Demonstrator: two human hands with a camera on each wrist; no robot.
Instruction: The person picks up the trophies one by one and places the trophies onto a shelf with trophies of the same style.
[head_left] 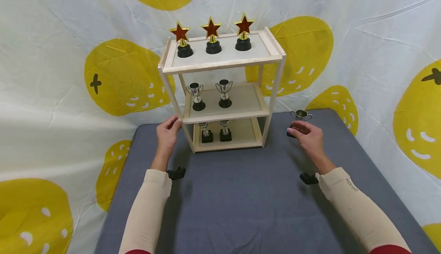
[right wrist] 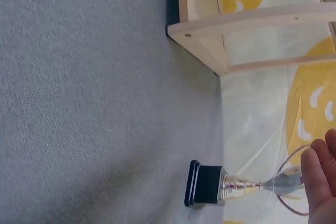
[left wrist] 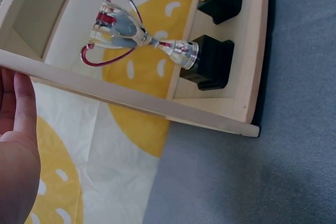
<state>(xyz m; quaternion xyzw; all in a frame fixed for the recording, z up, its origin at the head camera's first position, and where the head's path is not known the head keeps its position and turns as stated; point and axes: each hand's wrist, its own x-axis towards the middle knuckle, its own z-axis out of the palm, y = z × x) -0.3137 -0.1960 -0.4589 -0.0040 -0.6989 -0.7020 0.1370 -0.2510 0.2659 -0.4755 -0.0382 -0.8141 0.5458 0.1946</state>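
My right hand (head_left: pixel 308 133) is at the small silver trophy cup (head_left: pixel 301 115) on the right, its fingers in front of the stem and bowl. In the right wrist view that trophy (right wrist: pixel 207 184) shows its square black base, while the straight fingers (right wrist: pixel 317 182) overlap its bowl. My left hand (head_left: pixel 167 133) touches the left post of the wooden shelf (head_left: pixel 225 115). In the left wrist view the fingertips (left wrist: pixel 23 85) meet the post (left wrist: pixel 121 95). Two silver cups (head_left: pixel 225 93) stand on the middle tier. Another pair, with square-based trophies (head_left: pixel 225 134), stands on the bottom tier.
Several red-and-gold star trophies (head_left: pixel 213 35) stand along the top tier. The shelf rests towards the back of a grey cloth-covered table (head_left: pixel 234 200). A white curtain with yellow fruit prints (head_left: pixel 120 77) hangs behind and at the sides.
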